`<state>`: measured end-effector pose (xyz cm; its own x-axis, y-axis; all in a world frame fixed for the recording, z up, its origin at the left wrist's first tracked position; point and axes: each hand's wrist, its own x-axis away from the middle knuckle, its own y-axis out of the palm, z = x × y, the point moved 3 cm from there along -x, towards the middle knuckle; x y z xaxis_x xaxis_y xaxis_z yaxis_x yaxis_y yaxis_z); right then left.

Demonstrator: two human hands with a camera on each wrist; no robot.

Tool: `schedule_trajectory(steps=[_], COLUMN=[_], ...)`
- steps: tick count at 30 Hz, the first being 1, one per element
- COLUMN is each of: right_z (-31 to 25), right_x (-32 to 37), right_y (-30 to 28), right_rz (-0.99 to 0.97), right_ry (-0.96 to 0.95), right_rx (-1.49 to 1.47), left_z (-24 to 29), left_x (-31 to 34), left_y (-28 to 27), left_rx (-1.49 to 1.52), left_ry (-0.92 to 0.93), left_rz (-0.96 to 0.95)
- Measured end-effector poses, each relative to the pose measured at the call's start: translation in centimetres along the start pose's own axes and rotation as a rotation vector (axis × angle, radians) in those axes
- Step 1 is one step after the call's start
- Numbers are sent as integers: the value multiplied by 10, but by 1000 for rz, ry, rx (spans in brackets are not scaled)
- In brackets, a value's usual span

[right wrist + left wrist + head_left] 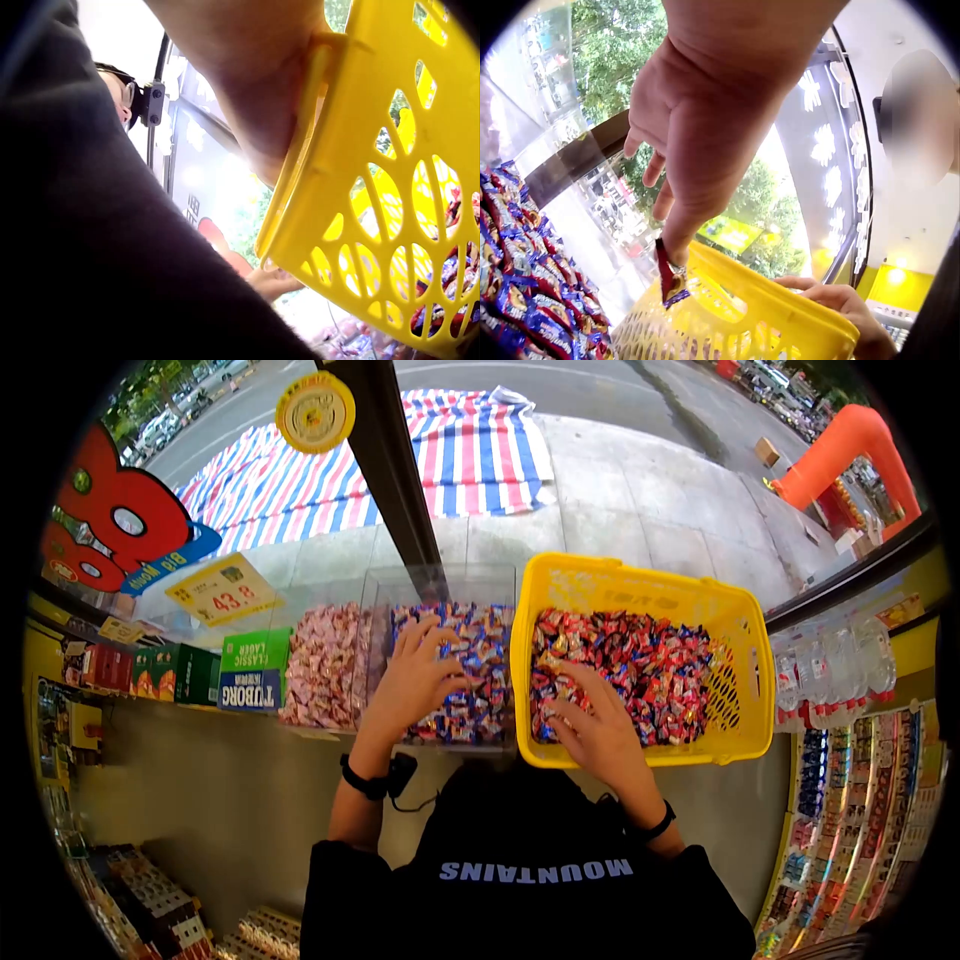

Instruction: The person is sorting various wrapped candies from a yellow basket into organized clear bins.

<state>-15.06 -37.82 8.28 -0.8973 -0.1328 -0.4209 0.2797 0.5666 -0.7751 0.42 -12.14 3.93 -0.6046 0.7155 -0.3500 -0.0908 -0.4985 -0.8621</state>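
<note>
Over a clear bin (515, 575) of blue-and-red wrapped candies (485, 705), my left hand (415, 675) hangs with fingers spread. In the left wrist view, a red-and-blue wrapped candy (669, 281) is at the thumb tip of my left hand (705, 142); whether it is gripped cannot be told. My right hand (605, 735) reaches over the near rim of the yellow basket (765, 670), fingers apart above mixed candies (650, 670). The rim and basket wall (330, 172) hide most of my right hand's fingers in the right wrist view.
Left of the clear bin are pink-wrapped candies (325, 665), a green-and-blue Tuborg box (252, 672) and a price sign (225, 590). Bottles (835, 665) stand right of the basket. A dark post (390, 470) rises beyond the bins; striped sheeting (480, 455) lies outside.
</note>
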Motion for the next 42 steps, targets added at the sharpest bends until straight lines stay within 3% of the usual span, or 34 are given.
schedule_trajectory(steps=[5,9,13,20,25,28,38,42], right_z=[2,4,3,3,3,3,-2,8], right_x=[3,4,4,2,2,1,20,49], right_y=[3,4,5,5,6,7,-11,-32], right_rz=[-25,-24,-24,21,65,100,173,201], right_ry=[18,37,58,85,129,136,190,300], right_rx=[18,42,73,121,179,212,387,398], left_z=[-9,-4,-8,-6,-4,-2,11,18], left_x=[7,12,19,19,35,40,16,9], left_y=[33,48,67,34,46,50,27,28], left_rx=[-50,-56,-227,-139,-129,-94,71,125], left_ry=[-23,-47,-57,-121,-136,-106,-4,22], left_rz=[-300,-431,-361,-95,-252,-252,-42,-2])
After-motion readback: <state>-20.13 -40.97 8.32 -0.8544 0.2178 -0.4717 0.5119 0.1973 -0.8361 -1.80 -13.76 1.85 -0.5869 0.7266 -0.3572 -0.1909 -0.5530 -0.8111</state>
